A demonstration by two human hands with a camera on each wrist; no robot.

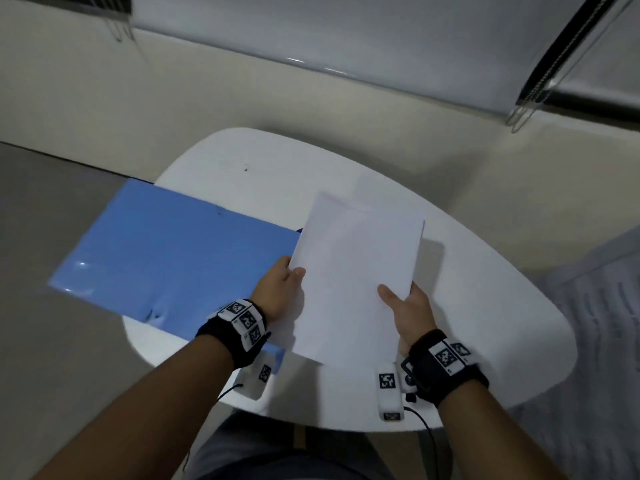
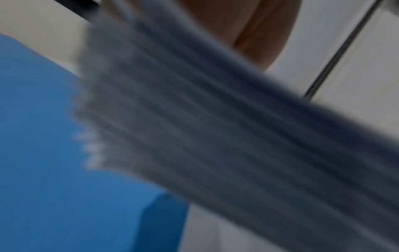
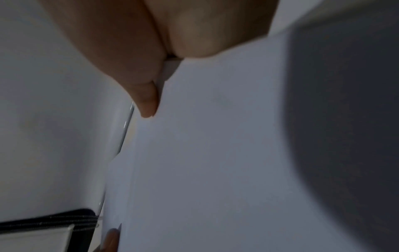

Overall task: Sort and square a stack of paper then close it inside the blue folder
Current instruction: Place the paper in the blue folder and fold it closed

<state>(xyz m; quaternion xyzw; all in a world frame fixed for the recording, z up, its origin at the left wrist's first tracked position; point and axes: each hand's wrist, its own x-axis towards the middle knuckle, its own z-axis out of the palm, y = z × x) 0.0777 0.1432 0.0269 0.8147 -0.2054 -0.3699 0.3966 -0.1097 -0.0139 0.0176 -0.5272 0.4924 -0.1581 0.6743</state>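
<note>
Two hands on the paper stack, blue folder waiting at your left.

Both grips matter now: the blue folder (image 1: 166, 258) lies open and flat, hanging past the white table's (image 1: 485, 306) left rim, so mind that overhang. Your left hand (image 1: 280, 289) pinches the paper stack (image 1: 353, 271) at its left edge, thumb on top; your right hand (image 1: 405, 310) clamps the near right edge the same way. Those sheets look light, floppy and slick, and the left wrist view shows the edges fanned, so hold by opposite sides and tap them square. To the right, bare tabletop gives room.
</note>
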